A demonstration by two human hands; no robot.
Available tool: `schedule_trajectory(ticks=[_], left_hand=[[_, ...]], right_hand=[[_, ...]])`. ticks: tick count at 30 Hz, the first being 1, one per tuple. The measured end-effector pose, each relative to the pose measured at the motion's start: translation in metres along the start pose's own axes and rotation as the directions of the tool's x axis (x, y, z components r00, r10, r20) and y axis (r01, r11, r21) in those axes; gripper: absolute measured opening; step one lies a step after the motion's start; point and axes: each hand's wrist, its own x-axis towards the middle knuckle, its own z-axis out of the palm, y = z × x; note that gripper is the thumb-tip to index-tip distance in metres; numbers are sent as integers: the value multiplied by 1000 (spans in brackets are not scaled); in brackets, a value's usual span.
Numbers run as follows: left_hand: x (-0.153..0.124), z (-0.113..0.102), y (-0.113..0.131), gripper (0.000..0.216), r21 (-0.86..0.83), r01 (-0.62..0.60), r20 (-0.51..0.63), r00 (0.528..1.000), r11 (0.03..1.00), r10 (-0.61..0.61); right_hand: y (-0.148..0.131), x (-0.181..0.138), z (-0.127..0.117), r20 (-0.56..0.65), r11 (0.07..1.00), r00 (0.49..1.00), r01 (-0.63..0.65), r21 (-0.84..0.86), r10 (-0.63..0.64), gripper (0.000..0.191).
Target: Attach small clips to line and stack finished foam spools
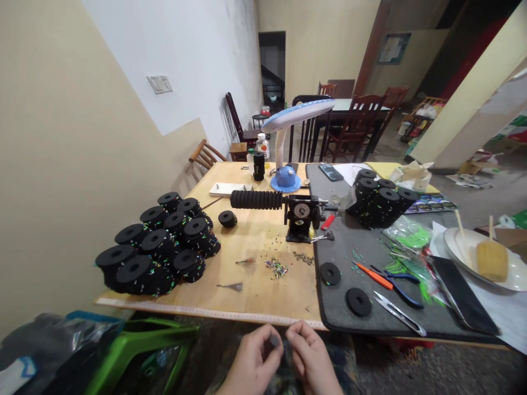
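Note:
Just off the front edge of the table, my left hand (256, 359) has its fingers curled toward the thumb. A small dark patch shows between thumb and forefinger, and I cannot make out what it is. Close beside it on the right, my right hand (310, 354) is closed in a pinch; anything in it is too small to name. Beyond the hands lies a loose heap of small coloured beads (276, 267). Behind that stands a black clamp-like tool (302, 214), with a ribbed row of black foam discs (256, 200) reaching left from it.
Stacked black foam spools (154, 241) fill the table's left side; more spools (379, 195) stand back right. On the grey mat (346, 247) lie blue-handled pliers (405, 288), metal tweezers (399, 312) and a red lighter (328, 222). A blue lamp (285, 178) stands behind; a plate (457, 241) holds corn.

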Motion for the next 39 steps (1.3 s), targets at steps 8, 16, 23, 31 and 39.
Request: schedule_trajectory(ticks=[8,16,23,31,39], left_hand=[[0,0,8,9,29,-1,19,1000,1000,0],[1,2,7,12,11,16,-5,1000,1000,-16],[6,1,11,17,92,46,-51,998,995,-41],[8,-14,12,18,-35,-28,-69,997,999,26],[15,-17,11,25,105,-84,-103,990,991,95]], right_hand=[[8,2,-3,-11,999,999,46,3,-46,48],[-2,-2,0,15,996,997,73,-41,-73,49],[-8,-3,1,124,995,990,70,-70,-61,48],[-29,-8,3,208,913,977,126,-388,-46,28],[-23,-7,-2,161,868,979,185,-461,-123,12]])
